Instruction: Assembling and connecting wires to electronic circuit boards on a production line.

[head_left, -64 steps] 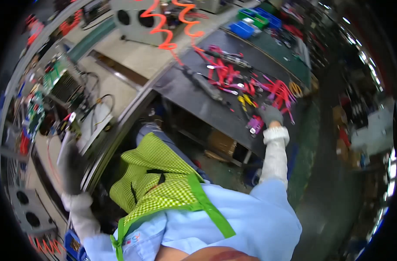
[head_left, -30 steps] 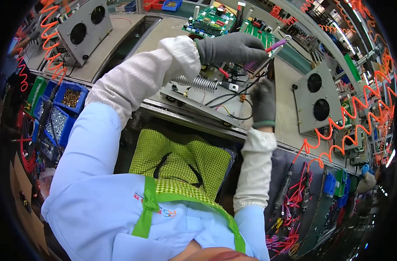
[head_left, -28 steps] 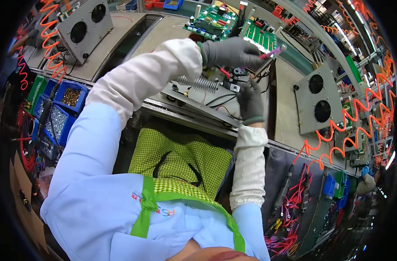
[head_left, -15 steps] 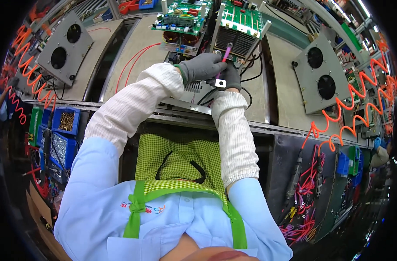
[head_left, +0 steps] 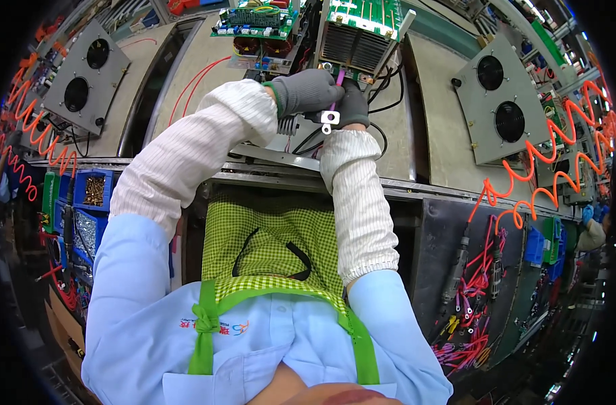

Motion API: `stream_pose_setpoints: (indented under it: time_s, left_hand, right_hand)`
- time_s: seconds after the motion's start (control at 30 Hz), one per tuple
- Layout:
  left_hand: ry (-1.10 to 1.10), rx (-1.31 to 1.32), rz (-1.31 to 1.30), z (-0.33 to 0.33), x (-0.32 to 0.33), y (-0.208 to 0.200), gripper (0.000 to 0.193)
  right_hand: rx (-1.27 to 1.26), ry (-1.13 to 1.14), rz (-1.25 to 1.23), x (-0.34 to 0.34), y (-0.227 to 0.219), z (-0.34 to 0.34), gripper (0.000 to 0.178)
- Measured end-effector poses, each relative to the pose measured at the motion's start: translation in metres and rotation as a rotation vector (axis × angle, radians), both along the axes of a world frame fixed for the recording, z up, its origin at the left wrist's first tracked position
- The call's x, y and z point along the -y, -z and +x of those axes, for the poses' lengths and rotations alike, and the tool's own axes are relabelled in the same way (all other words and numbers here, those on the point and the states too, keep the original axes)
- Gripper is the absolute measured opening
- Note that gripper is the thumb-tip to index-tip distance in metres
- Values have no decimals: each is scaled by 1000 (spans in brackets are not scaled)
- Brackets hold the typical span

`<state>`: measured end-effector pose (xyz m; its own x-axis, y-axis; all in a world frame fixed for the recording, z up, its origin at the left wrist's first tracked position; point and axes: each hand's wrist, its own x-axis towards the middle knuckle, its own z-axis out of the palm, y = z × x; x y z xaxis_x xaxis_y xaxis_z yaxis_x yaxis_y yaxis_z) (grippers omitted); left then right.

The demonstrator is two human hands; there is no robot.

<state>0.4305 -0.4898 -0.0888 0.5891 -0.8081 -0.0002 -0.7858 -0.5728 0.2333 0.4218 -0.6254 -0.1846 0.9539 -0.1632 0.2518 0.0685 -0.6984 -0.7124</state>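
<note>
Both of my hands wear grey gloves and meet over an open electronic unit on the bench. My left hand (head_left: 306,92), coming from the left, pinches a short pink-purple cable (head_left: 340,78) between its fingertips. A small ring lug (head_left: 327,129) hangs below the fingers. Just above the lug is a pale square metal tab (head_left: 330,117) with a round hole, beside a black piece. Close against the cable, my right hand (head_left: 354,106) is closed, its fingers partly hidden. Directly beyond the hands stands a finned heat sink (head_left: 352,50) with a green circuit board (head_left: 365,17) on top.
Another green board (head_left: 254,30) stands left of the heat sink, with red wires (head_left: 199,84) nearby. Grey fan panels (head_left: 85,77) stand at left and another fan panel (head_left: 500,101) at right. Orange coiled hoses (head_left: 524,179) hang at the sides. Blue screw bins (head_left: 92,189) sit lower left.
The cable has shifted between my fingers: its upper lug no longer shows, and a ring lug now hangs below the square tab. My hands stay together; the whole view has moved slightly.
</note>
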Motion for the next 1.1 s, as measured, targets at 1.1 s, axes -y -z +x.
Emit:
stream_pose_setpoints:
  time_s: [1.1]
  left_hand:
    - [-95,-215,-871,22,-4,6,25]
  right_hand:
    - [-154,-166,1781,-6,0,19,16]
